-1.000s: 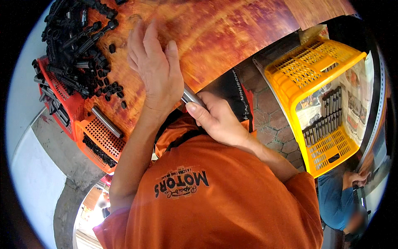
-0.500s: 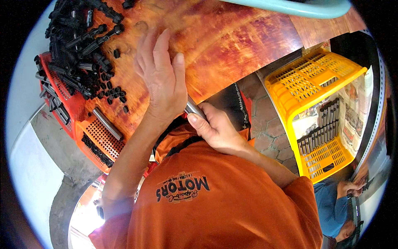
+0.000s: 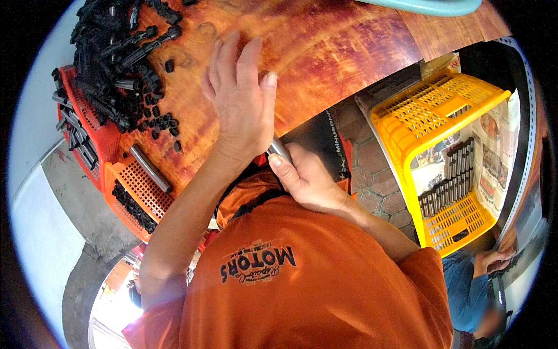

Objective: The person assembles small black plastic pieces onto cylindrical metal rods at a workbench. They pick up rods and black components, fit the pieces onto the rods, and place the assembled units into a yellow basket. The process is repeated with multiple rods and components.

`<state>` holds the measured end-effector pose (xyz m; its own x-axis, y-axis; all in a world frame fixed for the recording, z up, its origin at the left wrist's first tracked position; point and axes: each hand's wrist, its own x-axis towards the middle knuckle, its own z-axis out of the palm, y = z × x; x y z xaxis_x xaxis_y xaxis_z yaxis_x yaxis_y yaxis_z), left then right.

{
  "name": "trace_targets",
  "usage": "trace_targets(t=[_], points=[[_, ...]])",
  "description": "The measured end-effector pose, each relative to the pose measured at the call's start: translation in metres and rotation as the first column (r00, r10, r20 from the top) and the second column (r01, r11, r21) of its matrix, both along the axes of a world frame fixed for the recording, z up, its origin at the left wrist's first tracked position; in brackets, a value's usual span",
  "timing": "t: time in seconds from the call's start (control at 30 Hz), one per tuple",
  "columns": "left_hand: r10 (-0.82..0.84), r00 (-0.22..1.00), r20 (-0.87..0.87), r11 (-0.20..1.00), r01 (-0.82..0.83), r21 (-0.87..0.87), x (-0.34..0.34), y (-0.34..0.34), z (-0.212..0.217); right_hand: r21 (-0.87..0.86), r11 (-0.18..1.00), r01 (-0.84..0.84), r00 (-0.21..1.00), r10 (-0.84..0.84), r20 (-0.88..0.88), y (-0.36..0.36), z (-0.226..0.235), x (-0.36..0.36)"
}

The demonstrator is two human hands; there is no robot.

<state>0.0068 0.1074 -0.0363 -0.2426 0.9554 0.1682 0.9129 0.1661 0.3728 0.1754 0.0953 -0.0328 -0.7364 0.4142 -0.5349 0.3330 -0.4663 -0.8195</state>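
Observation:
My right hand (image 3: pixel 308 177) is wrapped around a short grey metal tube (image 3: pixel 279 148), held at the table edge in front of my body. Its far end meets the heel of my left palm, or lies just under it; the exact contact is hidden. My left hand (image 3: pixel 243 104) has its fingers stretched out, pointing away from me over the wooden table (image 3: pixel 343 64). To its left lie several small black caps (image 3: pixel 165 123). Farther left is a heap of long black plastic parts (image 3: pixel 107 64). Another metal tube (image 3: pixel 150 168) rests by the table's left edge.
A red basket (image 3: pixel 88 107) with tubes and an orange basket (image 3: pixel 131 177) with small black pieces stand at the left. On the right is a yellow crate (image 3: pixel 414 203) holding rows of metal tubes (image 3: pixel 450 189). Another person's hands (image 3: pixel 495 260) show at lower right.
My left hand has shifted slightly right in the picture, its palm still by the tube's end. Less of the tube shows between my hands. The view itself has moved a little.

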Motion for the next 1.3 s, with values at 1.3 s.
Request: trace_targets(t=[1.3], points=[[-0.057, 0.998, 0.003, 0.998, 0.057, -0.01, -0.026, -0.012, -0.005, 0.075, 0.997, -0.017, 0.999, 0.02, -0.034, -0.019, -0.011, -0.024]])
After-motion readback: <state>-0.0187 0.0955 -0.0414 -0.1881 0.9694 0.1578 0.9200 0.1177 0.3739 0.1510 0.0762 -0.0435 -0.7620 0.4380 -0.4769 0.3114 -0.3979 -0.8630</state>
